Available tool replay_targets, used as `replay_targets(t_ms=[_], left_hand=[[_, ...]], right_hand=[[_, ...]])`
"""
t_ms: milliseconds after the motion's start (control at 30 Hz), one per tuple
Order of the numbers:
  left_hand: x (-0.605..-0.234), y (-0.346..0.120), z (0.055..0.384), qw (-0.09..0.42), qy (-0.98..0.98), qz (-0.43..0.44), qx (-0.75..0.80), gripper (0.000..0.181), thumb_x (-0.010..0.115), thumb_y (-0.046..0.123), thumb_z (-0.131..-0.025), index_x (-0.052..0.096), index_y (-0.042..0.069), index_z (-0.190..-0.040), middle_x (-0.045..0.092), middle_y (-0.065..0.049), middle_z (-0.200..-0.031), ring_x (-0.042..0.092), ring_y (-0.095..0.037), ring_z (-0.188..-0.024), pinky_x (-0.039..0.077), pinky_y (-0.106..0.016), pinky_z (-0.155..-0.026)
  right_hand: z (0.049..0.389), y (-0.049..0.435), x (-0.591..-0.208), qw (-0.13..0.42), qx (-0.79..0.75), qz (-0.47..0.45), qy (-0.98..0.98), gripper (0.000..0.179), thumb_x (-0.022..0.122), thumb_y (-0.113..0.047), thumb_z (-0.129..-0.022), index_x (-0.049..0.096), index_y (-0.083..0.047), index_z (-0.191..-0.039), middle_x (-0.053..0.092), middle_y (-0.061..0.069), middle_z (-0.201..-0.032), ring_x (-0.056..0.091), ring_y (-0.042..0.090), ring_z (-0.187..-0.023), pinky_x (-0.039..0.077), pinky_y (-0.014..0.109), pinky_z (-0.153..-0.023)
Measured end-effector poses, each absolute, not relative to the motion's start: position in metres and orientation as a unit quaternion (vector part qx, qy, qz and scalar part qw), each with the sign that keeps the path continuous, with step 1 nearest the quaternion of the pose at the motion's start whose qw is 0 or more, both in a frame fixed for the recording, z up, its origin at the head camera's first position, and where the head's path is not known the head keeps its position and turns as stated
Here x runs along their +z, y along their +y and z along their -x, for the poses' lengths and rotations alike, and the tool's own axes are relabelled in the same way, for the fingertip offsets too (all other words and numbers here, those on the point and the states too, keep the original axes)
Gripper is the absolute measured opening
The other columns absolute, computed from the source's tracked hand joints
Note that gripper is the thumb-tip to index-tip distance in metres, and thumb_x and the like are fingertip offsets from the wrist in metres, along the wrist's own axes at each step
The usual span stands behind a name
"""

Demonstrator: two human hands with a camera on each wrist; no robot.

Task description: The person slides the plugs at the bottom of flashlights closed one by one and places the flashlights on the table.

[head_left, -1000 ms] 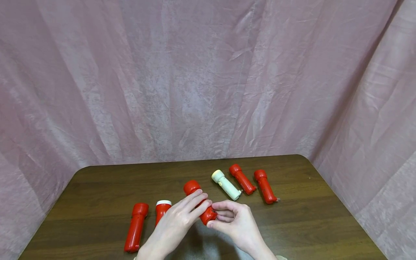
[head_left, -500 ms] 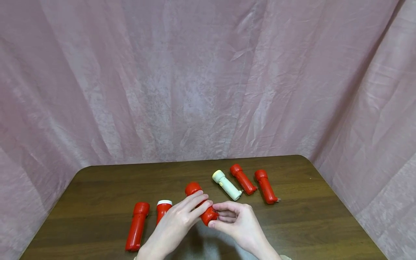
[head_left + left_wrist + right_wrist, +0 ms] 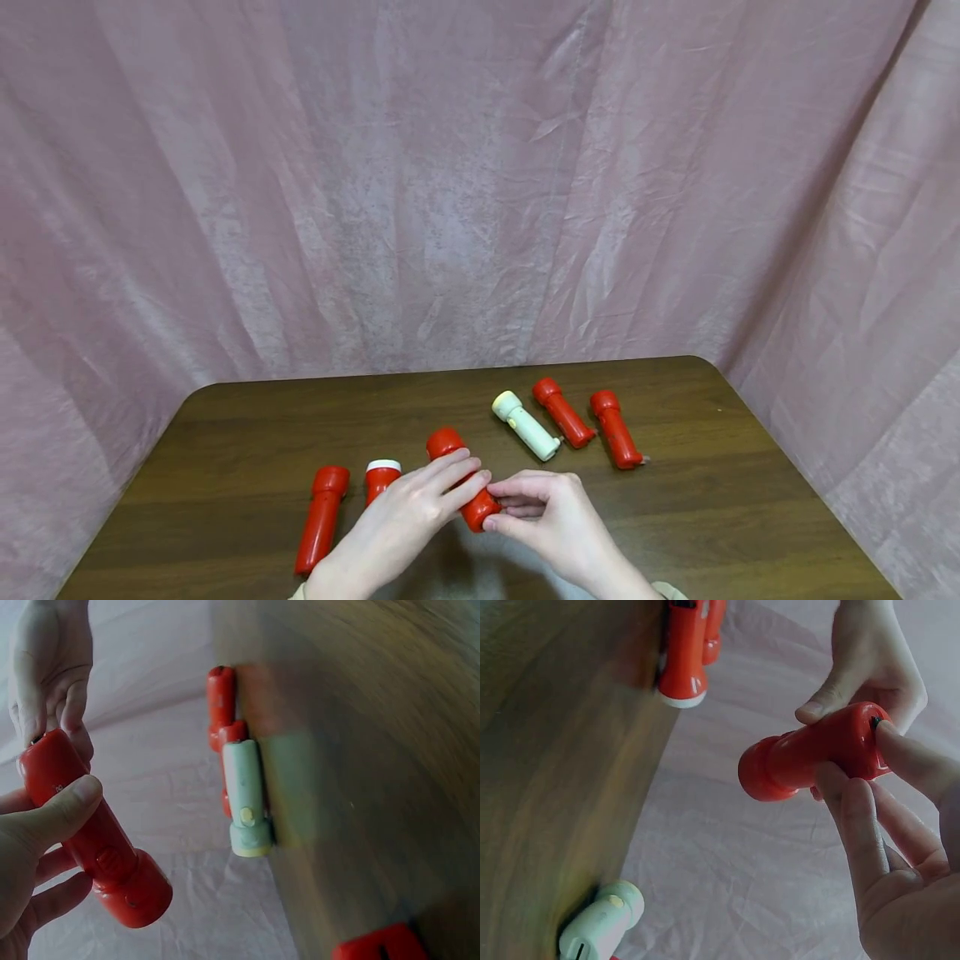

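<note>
My left hand [image 3: 408, 517] grips a red flashlight [image 3: 120, 859] around its body, thumb on one side and fingers on the other. It is held tilted above the table, its wide head pointing away from me. At the tail end, my right hand [image 3: 551, 521] pinches the flashlight between thumb and fingers. The right thumb [image 3: 915, 757] presses on a small dark part [image 3: 875, 722] in the tail, and the fingertips lie along the body's side. Left fingers cover the middle of the body in the head view.
At the back right of the brown table [image 3: 300, 417] lie a pale green flashlight [image 3: 528, 429] and two red flashlights [image 3: 566, 417], with small tabs at their tails. On the left lie a red flashlight [image 3: 322, 521] and a white-rimmed red one [image 3: 381, 482], partly behind my left hand. Pink curtains [image 3: 450, 208] surround the table.
Both hands and the held flashlight have come slightly down toward me. The grip stays the same, and the other flashlights lie as before.
</note>
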State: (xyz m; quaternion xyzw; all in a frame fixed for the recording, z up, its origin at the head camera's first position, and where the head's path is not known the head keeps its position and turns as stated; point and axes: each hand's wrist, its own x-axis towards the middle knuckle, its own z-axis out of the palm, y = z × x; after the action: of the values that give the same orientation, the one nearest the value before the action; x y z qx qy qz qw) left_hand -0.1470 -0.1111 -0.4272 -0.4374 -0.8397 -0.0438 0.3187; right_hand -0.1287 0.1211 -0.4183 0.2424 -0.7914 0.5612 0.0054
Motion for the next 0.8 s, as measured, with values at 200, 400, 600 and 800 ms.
replay_targets(t_ms=[200,400,600,800], left_hand=[[-0.427,-0.113,0.150,0.300,-0.837,0.456,-0.037,0.051,0.090,0.022,-0.080,0.072,0.019,-0.128,0.073,0.007,-0.127,0.070,-0.010,-0.121,0.059,-0.021,-0.097],[-0.429,-0.116,0.156,0.272,-0.836,0.474,-0.047,0.049,0.092,0.027,-0.078,0.072,0.015,-0.122,0.075,0.006,-0.123,0.071,-0.010,-0.117,0.060,-0.020,-0.094],[-0.428,-0.118,0.161,0.211,-0.840,0.500,-0.019,0.035,0.086,0.031,-0.085,0.071,0.021,-0.115,0.073,0.009,-0.120,0.069,-0.006,-0.115,0.059,-0.017,-0.091],[-0.431,-0.120,0.164,0.177,-0.837,0.517,-0.003,0.031,0.085,0.029,-0.086,0.072,0.023,-0.113,0.073,0.011,-0.114,0.067,-0.003,-0.111,0.057,-0.014,-0.087]], right_hand=[[0.128,0.122,-0.426,0.041,0.546,-0.284,-0.787,0.024,0.082,-0.009,-0.090,0.080,0.004,-0.110,0.081,0.018,-0.102,0.079,0.005,-0.090,0.063,0.018,-0.078],[0.128,0.119,-0.432,0.027,0.543,-0.277,-0.792,0.022,0.082,-0.008,-0.090,0.080,0.003,-0.109,0.082,0.017,-0.101,0.079,0.007,-0.089,0.064,0.019,-0.078],[0.128,0.114,-0.438,-0.042,0.560,-0.225,-0.796,0.021,0.082,-0.010,-0.090,0.081,0.002,-0.107,0.082,0.018,-0.102,0.081,0.012,-0.086,0.061,0.014,-0.076],[0.130,0.109,-0.446,-0.057,0.554,-0.213,-0.802,0.016,0.082,-0.009,-0.089,0.081,0.000,-0.103,0.083,0.017,-0.097,0.082,0.019,-0.083,0.060,0.012,-0.073]])
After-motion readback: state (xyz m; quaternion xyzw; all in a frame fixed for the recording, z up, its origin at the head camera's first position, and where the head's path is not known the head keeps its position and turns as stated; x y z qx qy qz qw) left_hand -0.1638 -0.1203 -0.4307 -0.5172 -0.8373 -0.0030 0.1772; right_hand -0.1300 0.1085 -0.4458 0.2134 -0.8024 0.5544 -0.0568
